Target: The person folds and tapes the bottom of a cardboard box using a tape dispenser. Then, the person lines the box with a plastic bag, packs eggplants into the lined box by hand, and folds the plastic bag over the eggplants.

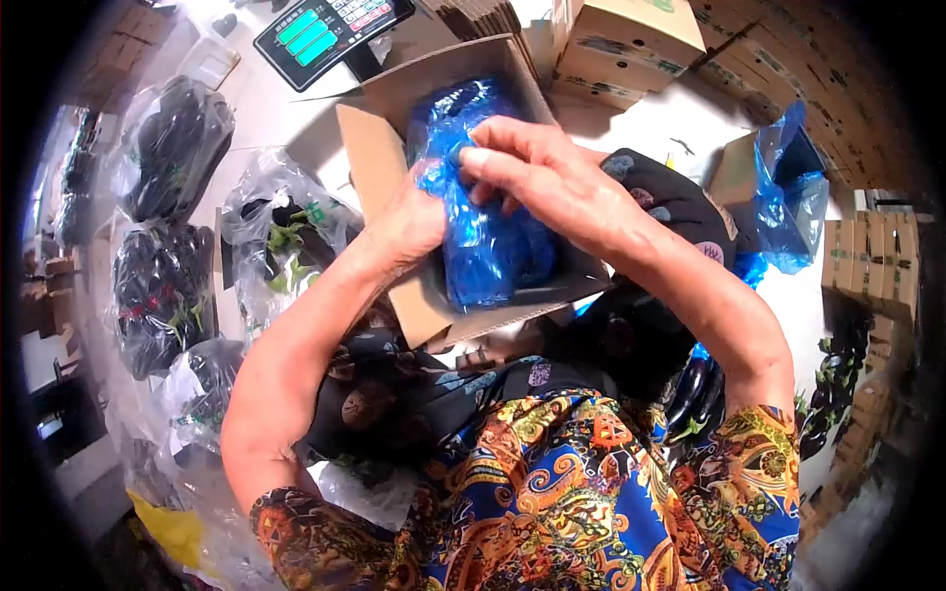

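Observation:
A blue plastic bag (480,261) bulges inside an open cardboard box (370,158) between my knees. What fills the bag is hard to make out through the film. My left hand (409,222) is closed on the bag's gathered film from the left side. From the right, my right hand (542,177) pinches the same bunched film between thumb and fingers. The two hands nearly meet over the middle of the bag. The box flaps stand folded outward.
Clear bags of eggplants (177,148) line the left side. A digital scale (320,39) stands behind the box. Closed cartons (631,44) are stacked at the back, and another box lined with blue plastic (788,197) sits at the right. Loose eggplants (695,389) lie near my right elbow.

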### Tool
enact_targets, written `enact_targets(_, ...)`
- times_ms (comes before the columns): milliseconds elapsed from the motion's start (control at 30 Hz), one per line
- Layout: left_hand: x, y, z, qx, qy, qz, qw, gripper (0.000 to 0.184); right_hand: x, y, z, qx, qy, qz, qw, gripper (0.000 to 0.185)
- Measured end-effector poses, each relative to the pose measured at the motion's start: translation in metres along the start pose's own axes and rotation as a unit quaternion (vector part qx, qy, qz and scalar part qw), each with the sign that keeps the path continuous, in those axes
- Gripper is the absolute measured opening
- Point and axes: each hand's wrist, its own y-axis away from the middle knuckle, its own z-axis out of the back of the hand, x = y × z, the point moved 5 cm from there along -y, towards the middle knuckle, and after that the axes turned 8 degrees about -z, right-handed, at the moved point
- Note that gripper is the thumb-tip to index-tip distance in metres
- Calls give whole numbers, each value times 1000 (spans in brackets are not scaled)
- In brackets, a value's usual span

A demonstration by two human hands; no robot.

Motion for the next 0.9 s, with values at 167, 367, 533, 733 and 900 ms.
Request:
enact_targets(167, 6, 1, 30, -113, 112, -61, 985, 39, -21, 24, 8, -60, 180, -25, 982, 63)
enact_targets(367, -20, -10, 2, -17, -397, -155, 904, 30, -88, -14, -10, -71, 238, -94, 964, 44)
enact_targets(533, -82, -19, 37, -110, -562, -315, 757, 54, -107, -23, 1, -53, 262, -189, 945, 24)
enact_targets(733, 83, -74, 90, 6, -592, -136, 795, 12, -115, -37, 19, -46, 37, -173, 983, 27)
enact_targets(900, 8, -21, 14, 146, -748, -60, 645, 11, -115, -51, 31, -79, -10, -181, 980, 29)
